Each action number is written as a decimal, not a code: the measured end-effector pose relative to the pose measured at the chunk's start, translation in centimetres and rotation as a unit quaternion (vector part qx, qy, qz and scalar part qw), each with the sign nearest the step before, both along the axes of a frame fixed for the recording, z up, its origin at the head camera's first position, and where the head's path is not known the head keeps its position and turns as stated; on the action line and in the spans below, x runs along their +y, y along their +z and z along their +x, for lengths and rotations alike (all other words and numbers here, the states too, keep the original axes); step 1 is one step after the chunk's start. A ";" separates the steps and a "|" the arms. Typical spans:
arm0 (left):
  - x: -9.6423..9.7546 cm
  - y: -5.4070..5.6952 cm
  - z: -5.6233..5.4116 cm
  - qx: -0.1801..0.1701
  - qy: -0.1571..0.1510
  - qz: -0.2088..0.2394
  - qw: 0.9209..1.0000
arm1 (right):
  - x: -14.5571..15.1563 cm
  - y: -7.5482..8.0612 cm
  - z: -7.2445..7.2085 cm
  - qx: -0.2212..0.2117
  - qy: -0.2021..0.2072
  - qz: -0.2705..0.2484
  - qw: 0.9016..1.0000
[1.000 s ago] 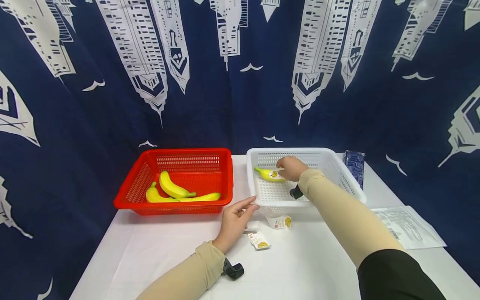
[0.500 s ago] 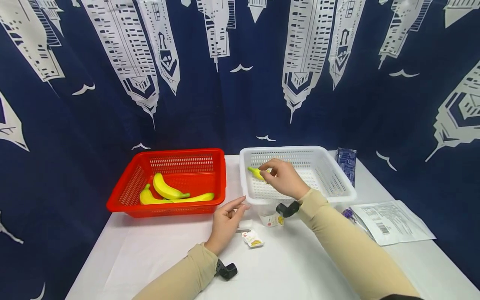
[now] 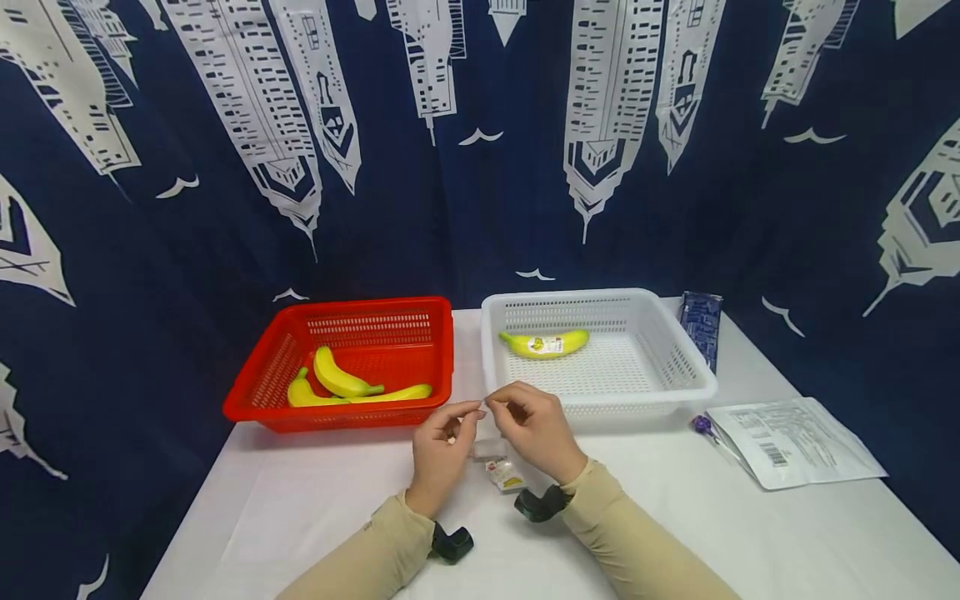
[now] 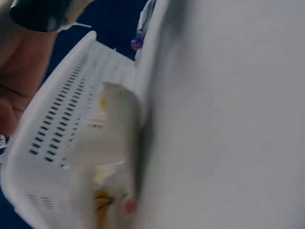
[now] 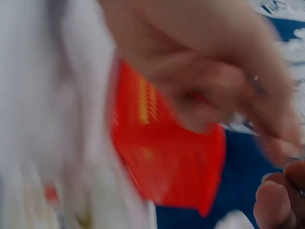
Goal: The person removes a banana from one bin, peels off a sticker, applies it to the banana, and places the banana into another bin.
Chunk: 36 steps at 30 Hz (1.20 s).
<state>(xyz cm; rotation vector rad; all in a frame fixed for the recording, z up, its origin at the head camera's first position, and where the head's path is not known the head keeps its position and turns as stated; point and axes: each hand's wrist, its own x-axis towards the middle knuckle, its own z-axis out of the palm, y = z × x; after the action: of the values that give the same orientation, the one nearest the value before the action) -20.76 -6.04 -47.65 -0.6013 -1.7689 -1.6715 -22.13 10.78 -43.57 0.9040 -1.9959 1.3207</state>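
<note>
My left hand (image 3: 437,458) and right hand (image 3: 536,433) meet between the two baskets, thumb and index tips close together. I cannot tell whether a thin piece sits between them. A banana (image 3: 547,344) with a white label (image 3: 545,345) lies in the white basket (image 3: 637,398) just beyond my right hand. Below the hands lie small white sticker pieces with banana pictures (image 3: 506,477). In the left wrist view a curled sticker strip (image 4: 102,143) is blurred in front of the basket. The right wrist view shows my left hand (image 5: 200,62) blurred, near right fingertips (image 5: 271,205).
To the left, a red basket (image 3: 360,417) holds several bananas (image 3: 345,379). A dark blue packet (image 3: 701,325) stands beside the white basket. On the right lie a printed white pouch (image 3: 795,442) and a purple-topped lollipop (image 3: 702,425). A blue patterned curtain (image 3: 465,208) hangs behind.
My right hand has left the banana in the white basket and come down and left to my left hand's fingertips. The banana's label is now in full view. The left hand has barely moved.
</note>
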 end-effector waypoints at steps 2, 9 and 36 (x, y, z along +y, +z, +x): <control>-0.7 0.8 0.0 0.028 0.009 0.009 1.000 | -1.3 -0.2 0.0 -0.054 0.017 0.001 0.998; -5.2 5.3 -0.8 0.023 0.056 0.051 0.997 | -5.6 0.0 -0.8 -0.262 0.002 -0.031 0.965; -24.5 10.0 -14.3 -0.421 0.210 -0.317 0.824 | -8.8 -1.9 -1.6 -0.134 -0.101 -0.030 0.985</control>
<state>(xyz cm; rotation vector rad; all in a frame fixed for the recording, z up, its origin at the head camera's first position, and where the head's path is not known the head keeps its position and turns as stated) -35.08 -30.57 -37.60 0.3689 -2.8642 -1.0430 -23.75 2.03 -45.45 0.5002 -2.1704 1.4354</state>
